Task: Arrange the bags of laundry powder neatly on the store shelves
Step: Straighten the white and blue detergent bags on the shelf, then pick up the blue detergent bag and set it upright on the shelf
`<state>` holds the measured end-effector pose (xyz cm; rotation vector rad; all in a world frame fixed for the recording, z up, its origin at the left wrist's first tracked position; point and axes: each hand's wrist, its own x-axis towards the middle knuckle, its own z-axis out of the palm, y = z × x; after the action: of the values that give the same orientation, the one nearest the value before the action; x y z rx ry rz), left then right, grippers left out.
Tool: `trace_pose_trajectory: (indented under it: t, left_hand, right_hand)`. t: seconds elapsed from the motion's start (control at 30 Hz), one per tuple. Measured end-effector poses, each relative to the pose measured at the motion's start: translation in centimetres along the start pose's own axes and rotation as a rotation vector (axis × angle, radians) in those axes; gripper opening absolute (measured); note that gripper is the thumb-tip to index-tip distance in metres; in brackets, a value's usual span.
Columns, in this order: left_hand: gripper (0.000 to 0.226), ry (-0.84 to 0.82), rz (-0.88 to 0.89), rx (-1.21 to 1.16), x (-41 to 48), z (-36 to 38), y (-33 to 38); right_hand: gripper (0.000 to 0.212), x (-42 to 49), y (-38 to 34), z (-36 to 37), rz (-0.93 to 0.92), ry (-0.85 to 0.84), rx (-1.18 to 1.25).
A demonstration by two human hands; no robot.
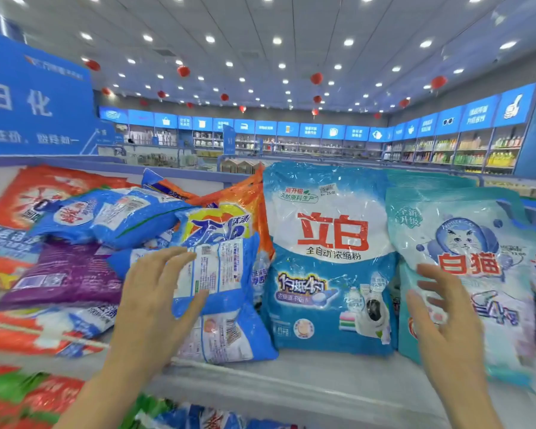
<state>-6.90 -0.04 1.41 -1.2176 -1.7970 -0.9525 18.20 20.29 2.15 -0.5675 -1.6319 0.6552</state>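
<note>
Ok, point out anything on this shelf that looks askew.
The left side is a jumble: blue bags, a purple bag and orange bags lie flat, tilted and overlapping. The big blue bag and teal cat bag stand upright.

On the white shelf, a blue bag with red characters and a teal cat bag stand upright side by side. To their left, a purple bag and other bags lie in a loose heap. The left hand lies with straight fingers against a small blue bag showing its printed back, while the right hand is spread in front of the teal cat bag.
</note>
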Motion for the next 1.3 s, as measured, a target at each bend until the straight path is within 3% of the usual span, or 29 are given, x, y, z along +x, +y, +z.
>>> trace_pose_trajectory:
  t: [0.1,0.2,0.37,0.6,0.8,0.93,1.0,1.1,1.13,1.23,1.3]
  left_hand:
    - [0.048,0.053,-0.236,0.024,-0.1,-2.4,-4.0]
    - [0.053,0.0,-0.479,-0.04,-0.4,-3.4,-5.6]
    - [0.052,-0.09,-0.607,-0.197,-1.5,-3.2,-7.2]
    - [0.046,-0.138,-0.727,-0.376,-1.3,-1.9,-8.2]
    - [0.065,-0.147,-0.794,-0.528,-1.0,-0.5,-8.6]
    - [0.071,-0.111,-0.781,-0.589,-0.4,-0.4,-9.1]
    - [0.061,-0.129,-0.81,-0.663,0.0,-0.6,-9.4]
    - [0.011,-0.165,-0.791,-0.698,0.4,-0.8,-9.2]
    - [0.005,-0.16,-0.783,-0.692,0.5,-0.8,-9.0]
    - [0.027,-0.162,-0.761,-0.688,0.8,-0.9,-8.3]
    - [0.022,-0.22,-0.706,-0.676,1.3,-1.4,-7.3]
  right_hand:
    - [0.03,-1.3,-2.0,4.4,-0.032,-0.15,0.059]
    - [0.021,-2.0,-3.8,8.3,-0.029,-0.319,0.112]
    - [0.037,-2.5,-6.0,14.9,0.11,-0.556,0.217]
    - [0.057,-1.9,-6.5,18.6,0.175,-0.346,0.104]
    - [0.016,-0.6,-5.3,18.3,0.229,-0.369,0.147]
    - [0.012,-0.2,-5.8,17.9,0.112,-0.416,0.169]
    - [0.004,0.0,-6.5,17.6,0.053,-0.467,0.225]
    - [0.01,0.0,-7.6,17.7,-0.046,-0.445,0.266]
    - [0.011,0.0,-8.1,17.7,-0.084,-0.432,0.269]
    - [0.012,-0.1,-8.8,17.7,-0.142,-0.402,0.282]
    - [0.016,-0.2,-8.8,17.3,-0.184,-0.39,0.276]
